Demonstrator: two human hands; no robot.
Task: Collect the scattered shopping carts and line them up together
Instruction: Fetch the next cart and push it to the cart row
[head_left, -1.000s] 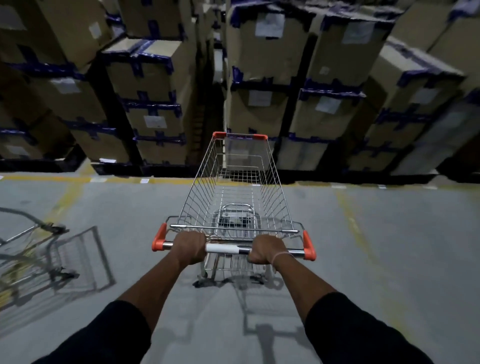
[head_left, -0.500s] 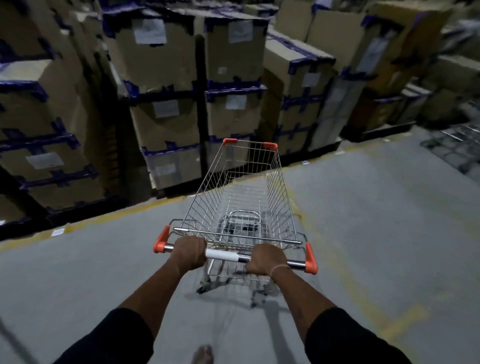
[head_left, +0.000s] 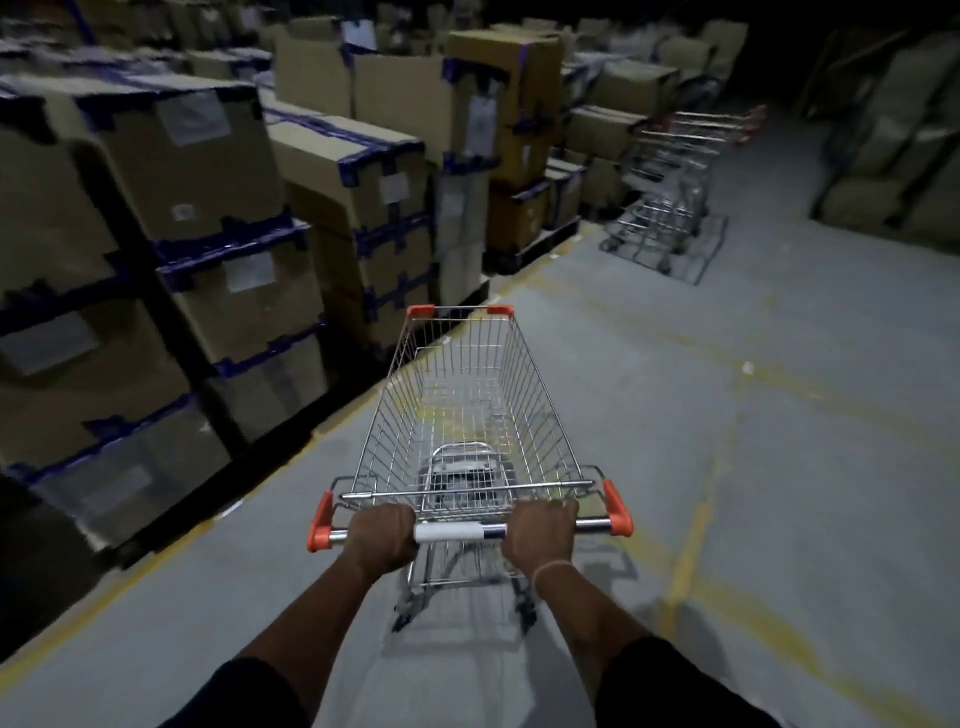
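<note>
A grey concrete floor (head_left: 779, 415) holds a shiny wire shopping cart (head_left: 467, 410); the left hand (head_left: 383, 535) and right hand (head_left: 543, 532) squeeze its bar, with a row of carts (head_left: 675, 192) far ahead of it.

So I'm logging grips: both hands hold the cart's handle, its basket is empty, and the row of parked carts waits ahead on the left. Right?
Not quite. The head view shows the row of carts ahead on the right, not the left; stacked boxes fill the left. The rest stands: left hand and right hand hold the handle of the cart, basket empty.
</note>
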